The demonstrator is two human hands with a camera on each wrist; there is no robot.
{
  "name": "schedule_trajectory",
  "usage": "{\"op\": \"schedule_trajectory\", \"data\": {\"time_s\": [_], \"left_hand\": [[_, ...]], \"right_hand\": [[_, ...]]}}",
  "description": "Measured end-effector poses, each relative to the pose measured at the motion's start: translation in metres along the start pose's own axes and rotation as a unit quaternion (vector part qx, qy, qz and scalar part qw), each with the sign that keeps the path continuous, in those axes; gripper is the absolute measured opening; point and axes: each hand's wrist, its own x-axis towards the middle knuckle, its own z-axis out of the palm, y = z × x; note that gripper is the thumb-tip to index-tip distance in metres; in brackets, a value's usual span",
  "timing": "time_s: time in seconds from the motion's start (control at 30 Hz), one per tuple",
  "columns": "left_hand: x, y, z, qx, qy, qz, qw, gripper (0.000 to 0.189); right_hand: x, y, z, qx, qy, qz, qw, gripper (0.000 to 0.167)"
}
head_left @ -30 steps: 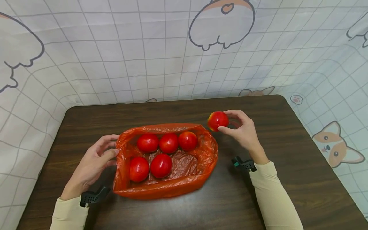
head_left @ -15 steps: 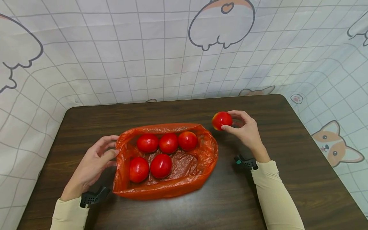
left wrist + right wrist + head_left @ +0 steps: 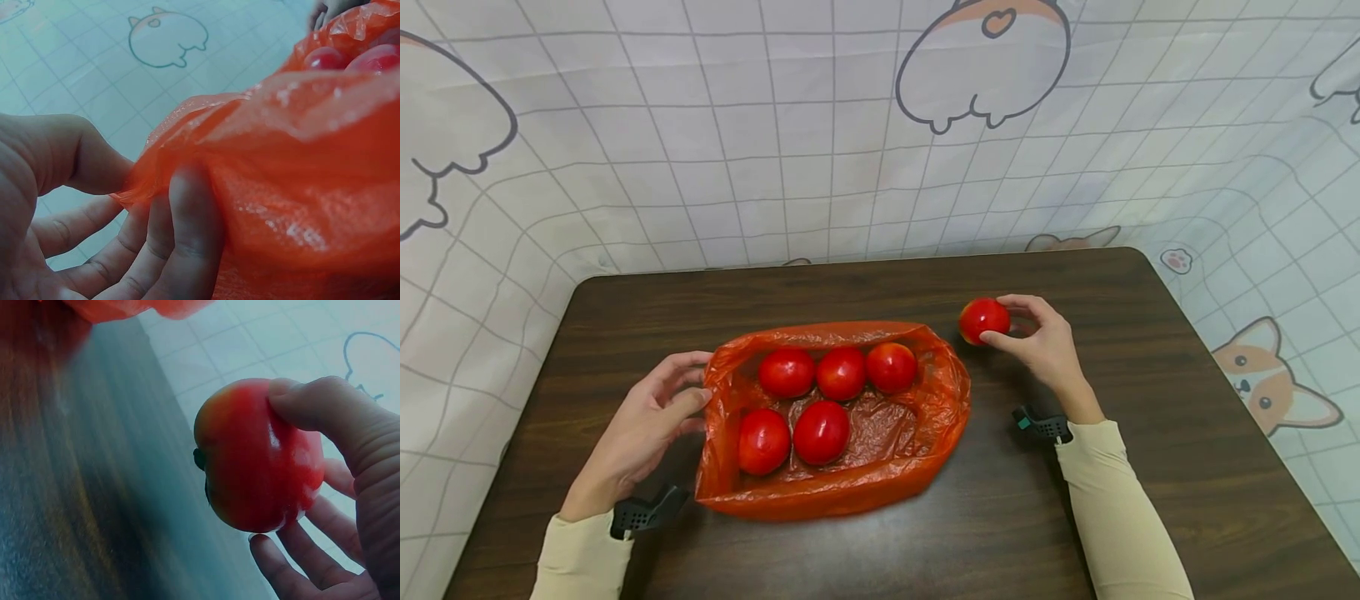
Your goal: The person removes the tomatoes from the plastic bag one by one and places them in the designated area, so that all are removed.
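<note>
An orange-red plastic bag (image 3: 880, 475) lies wide open on the table, its rim standing up around several glossy red tomatoes (image 3: 822, 432). At the bag's left end, my left hand (image 3: 643, 425) pinches the rim; in the left wrist view the thumb and fingers (image 3: 194, 219) meet on the thin plastic. Right of the bag, my right hand (image 3: 1041, 342) holds another tomato (image 3: 262, 456) between thumb and fingertips. That one is red, yellowish around its dark green stem, which points left in the right wrist view.
The dark wood-grain table (image 3: 1150, 350) reaches to a white gridded cloth (image 3: 820, 167) with cartoon corgis behind it and at the sides. Black wrist devices (image 3: 1041, 427) sit on both forearms.
My right hand has moved a little to the right and slightly nearer with the tomato, away from the bag. The left hand and the bag have stayed in place.
</note>
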Motion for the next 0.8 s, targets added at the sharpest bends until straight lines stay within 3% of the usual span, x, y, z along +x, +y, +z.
{"op": "schedule_trajectory", "data": {"time_s": [0.5, 0.8], "left_hand": [[0.000, 0.000, 0.000, 0.016, 0.006, -0.002, 0.9999, 0.045], [0.000, 0.000, 0.001, -0.008, 0.001, 0.005, 1.0000, 0.044]], "right_hand": [[0.001, 0.009, 0.004, -0.042, -0.016, 0.023, 0.9987, 0.059], [0.002, 0.012, 0.007, -0.043, -0.014, 0.016, 0.9988, 0.059]]}}
